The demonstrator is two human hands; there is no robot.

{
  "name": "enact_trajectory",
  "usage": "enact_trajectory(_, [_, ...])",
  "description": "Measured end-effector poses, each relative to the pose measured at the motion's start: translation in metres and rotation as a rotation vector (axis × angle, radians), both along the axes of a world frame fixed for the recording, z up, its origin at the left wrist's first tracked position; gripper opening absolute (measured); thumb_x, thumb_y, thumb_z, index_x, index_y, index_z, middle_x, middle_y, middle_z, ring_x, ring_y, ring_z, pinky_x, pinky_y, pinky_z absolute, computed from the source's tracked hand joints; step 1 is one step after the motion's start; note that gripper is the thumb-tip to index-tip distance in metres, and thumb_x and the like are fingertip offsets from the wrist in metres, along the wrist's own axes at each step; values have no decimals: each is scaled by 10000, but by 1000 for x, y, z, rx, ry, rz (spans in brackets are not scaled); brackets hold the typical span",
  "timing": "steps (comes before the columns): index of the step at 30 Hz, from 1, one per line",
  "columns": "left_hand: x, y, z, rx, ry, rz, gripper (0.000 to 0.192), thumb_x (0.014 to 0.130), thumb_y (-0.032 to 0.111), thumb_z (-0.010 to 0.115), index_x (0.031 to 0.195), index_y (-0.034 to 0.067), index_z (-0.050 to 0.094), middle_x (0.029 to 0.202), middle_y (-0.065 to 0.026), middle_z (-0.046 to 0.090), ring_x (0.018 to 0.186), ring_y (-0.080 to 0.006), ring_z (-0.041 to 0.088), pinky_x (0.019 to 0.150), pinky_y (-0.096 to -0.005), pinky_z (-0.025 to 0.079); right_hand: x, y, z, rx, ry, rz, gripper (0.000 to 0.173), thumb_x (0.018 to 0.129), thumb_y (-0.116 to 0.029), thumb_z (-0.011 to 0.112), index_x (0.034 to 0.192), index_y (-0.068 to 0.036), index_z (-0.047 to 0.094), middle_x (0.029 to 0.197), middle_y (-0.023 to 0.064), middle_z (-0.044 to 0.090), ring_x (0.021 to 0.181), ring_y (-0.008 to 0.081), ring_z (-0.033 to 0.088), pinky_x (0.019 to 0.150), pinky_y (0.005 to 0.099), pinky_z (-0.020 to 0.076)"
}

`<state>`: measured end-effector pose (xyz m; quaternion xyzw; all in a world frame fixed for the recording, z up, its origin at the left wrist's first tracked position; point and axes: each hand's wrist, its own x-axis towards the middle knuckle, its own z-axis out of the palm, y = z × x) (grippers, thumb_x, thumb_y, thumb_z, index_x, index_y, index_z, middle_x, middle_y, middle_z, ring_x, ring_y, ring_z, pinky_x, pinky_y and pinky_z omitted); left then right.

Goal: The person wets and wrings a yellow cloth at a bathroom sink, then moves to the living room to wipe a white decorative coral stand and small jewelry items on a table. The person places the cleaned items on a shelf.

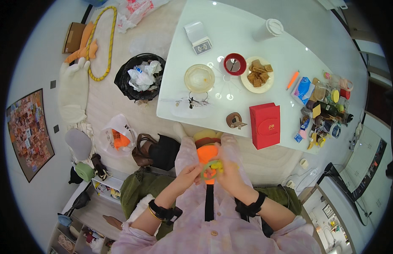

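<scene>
My left hand (191, 174) pinches a pale green ring (204, 173) in front of my lap. Against the ring's right side is a small lumpy yellow piece (217, 165), in the fingers of my right hand (229, 176). That hand is blurred, so its exact grip is hard to make out. Behind both hands lies a bright orange object (207, 153) over my lap, partly covered by them. A black strap (209, 203) runs from below it toward my shirt.
Ahead stands a white glass-topped table (171, 104) bearing a red paper bag (265, 127), a brown holder (234, 120), a glass bowl (199, 78), a red bowl (228, 65) and a plate of snacks (268, 88). Left on the floor are a lined bin (121, 81) and a black bag (166, 152).
</scene>
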<state>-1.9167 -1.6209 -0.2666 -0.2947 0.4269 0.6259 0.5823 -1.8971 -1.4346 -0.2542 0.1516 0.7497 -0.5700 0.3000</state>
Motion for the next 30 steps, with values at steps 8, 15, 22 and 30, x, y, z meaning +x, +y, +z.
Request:
enact_trajectory(8, [21,14,-44,147,297,237,325,1055,298,349,1032,51,558,859,5,516,704,-88,431,662,-226,374,-13,-17,-55,-386,-512,-724,597,810,109,512,1381,-19,391,982,127,636,726,170,622,632,282,511])
enact_trajectory(15, [16,30,-84,-83,305,33,329,1035,273,412,894,27,580,731,21,513,621,-86,441,606,-235,393,-2,4,-92,236,148,-2,679,774,134,489,1417,-28,346,988,192,641,748,286,641,648,358,513])
enact_trajectory(22, [-19,56,-129,-10,516,-412,387,995,338,496,850,5,629,703,-20,578,607,-110,522,560,-265,426,13,39,-98,229,132,224,686,780,92,537,1427,-50,359,1048,191,611,910,313,631,779,346,505])
enact_trajectory(30, [-50,91,-137,56,-111,262,344,999,402,489,893,84,568,683,50,456,515,-28,294,464,-192,234,3,100,-114,-442,-401,-859,376,874,-14,611,1241,-14,534,1052,92,640,852,178,645,742,292,527])
